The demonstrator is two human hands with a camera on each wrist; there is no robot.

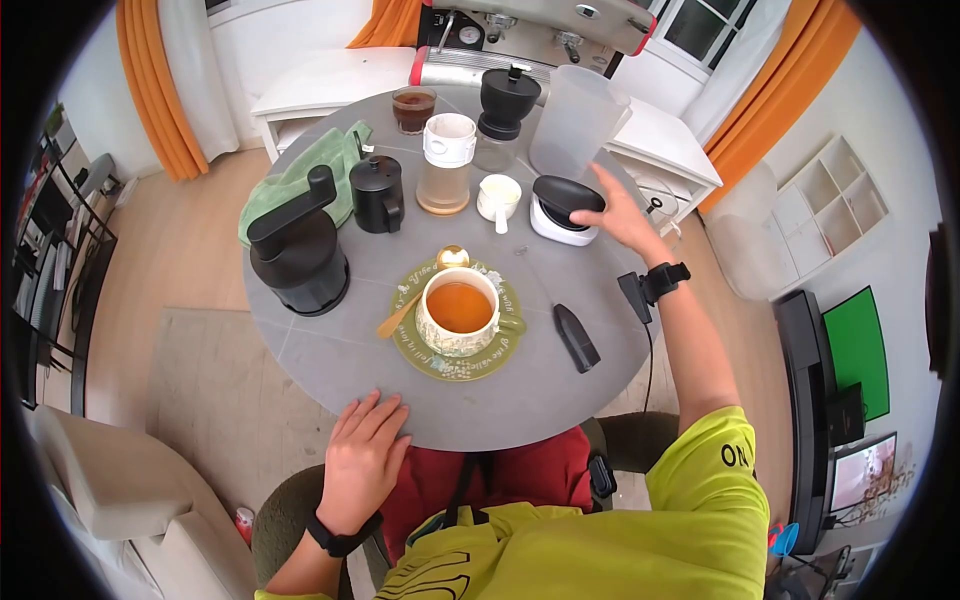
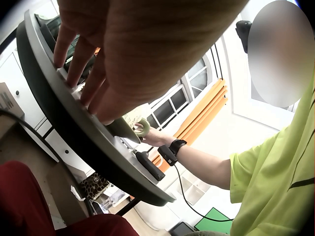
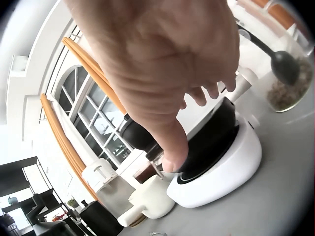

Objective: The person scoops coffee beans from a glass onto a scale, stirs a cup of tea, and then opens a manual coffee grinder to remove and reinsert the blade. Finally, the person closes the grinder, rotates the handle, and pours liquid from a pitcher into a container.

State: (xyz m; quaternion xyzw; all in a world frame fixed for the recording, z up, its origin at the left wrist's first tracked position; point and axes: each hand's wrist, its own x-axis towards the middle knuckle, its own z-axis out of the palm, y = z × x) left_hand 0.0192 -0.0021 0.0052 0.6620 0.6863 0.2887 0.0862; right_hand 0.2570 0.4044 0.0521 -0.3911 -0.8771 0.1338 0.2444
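Lime-yellow shirt fabric [image 1: 600, 555] fills the foreground of my head view as, seen from my remote post, a person reaches over a round grey table [image 1: 480, 420]. Thumb and fingers apart, the right hand [image 1: 625, 220] hangs at a black dish [image 1: 562, 193] set on a white base [image 1: 557, 230] toward the table's right side; whether the thumb touches the dish's rim, I cannot tell. The left hand [image 1: 365, 455] holds nothing, its fingers extended and resting at the table's near edge. A patterned cup [image 1: 450, 340] of amber liquid stands on a green plate [image 1: 420, 358], a wooden spoon [image 1: 393, 322] at its left. Right of the plate lies a black handheld tool [image 1: 575, 340]; a tall translucent pitcher [image 1: 572, 120] rises behind the dish.
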